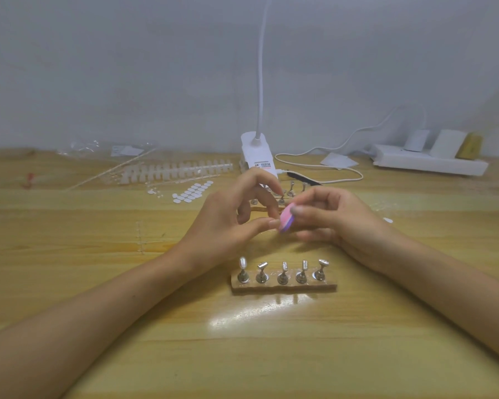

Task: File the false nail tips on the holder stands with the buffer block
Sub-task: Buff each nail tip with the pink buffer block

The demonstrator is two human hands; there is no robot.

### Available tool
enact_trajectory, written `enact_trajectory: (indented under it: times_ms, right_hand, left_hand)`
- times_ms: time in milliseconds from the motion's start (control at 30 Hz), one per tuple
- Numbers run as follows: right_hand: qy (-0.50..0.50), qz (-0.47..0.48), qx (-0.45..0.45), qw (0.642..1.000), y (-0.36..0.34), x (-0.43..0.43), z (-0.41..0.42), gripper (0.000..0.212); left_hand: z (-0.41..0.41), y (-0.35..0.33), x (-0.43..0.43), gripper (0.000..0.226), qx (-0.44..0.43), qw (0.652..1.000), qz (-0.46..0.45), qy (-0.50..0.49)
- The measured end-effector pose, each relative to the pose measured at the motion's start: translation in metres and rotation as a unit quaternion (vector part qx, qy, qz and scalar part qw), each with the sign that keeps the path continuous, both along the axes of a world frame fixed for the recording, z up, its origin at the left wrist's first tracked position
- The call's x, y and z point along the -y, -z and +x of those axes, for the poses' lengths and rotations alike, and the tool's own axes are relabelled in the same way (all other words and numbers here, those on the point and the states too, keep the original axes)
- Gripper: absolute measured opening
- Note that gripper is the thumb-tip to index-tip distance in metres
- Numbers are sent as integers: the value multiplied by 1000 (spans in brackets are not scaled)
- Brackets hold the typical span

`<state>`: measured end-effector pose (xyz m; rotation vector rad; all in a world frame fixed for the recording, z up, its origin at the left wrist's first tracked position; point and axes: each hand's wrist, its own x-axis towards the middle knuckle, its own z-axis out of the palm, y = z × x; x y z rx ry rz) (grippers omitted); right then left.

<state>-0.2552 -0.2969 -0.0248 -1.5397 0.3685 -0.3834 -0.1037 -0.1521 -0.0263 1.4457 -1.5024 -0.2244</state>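
My right hand [334,220] pinches a small pink and purple buffer block [286,218] between thumb and fingers, above the middle of the table. My left hand [231,223] is beside it with its fingers loosely bent. Its thumb tip touches the block's edge, and its index fingertip rests by a metal stand [281,200] of the far holder, which both hands mostly hide. A near holder base [283,287] carries several metal stands. Its leftmost stand bears a pale nail tip [243,262].
Strips of clear nail tips [179,169] and white adhesive dots [192,192] lie at the back left. A white clip lamp [258,156] with its cable stands at the back centre, and a white power strip [427,164] at the back right. The wooden table [271,355] runs to the wall.
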Motion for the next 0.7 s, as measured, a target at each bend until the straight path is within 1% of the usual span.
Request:
enact_trajectory:
  times_ms: [67, 133, 233, 333, 367, 500, 600, 700]
  right_hand:
    - [3, 15, 6, 1000, -1, 3, -1, 25]
    - [-25, 12, -12, 1000, -3, 4, -1, 24]
    - [-30, 17, -23, 999, -4, 5, -2, 23]
    - [-67, -5, -38, 997, -3, 3, -2, 18]
    - [-67, -10, -34, 997, -2, 2, -1, 17]
    - [1, 29, 5, 1000, -2, 4, 0, 28]
    - [-32, 23, -16, 999, -4, 5, -2, 26]
    - [-38, 27, -30, 998, -5, 7, -2, 26]
  left_hand:
    - [-1, 0, -1, 35, -4, 1000, 4, 5]
    - [-2, 0, -2, 36, 5, 1000, 9, 13]
    - [-1, 0, -2, 35, 0, 1000, 5, 8]
    - [-1, 0, -1, 35, 0, 1000, 3, 0]
    - [-1, 0, -1, 35, 4, 1000, 5, 4]
    - [-1, 0, -1, 34, 1, 1000, 7, -1]
    - [-3, 0, -2, 35, 3, 1000, 15, 9]
    - [-2, 1, -1, 34, 2, 1000, 11, 1]
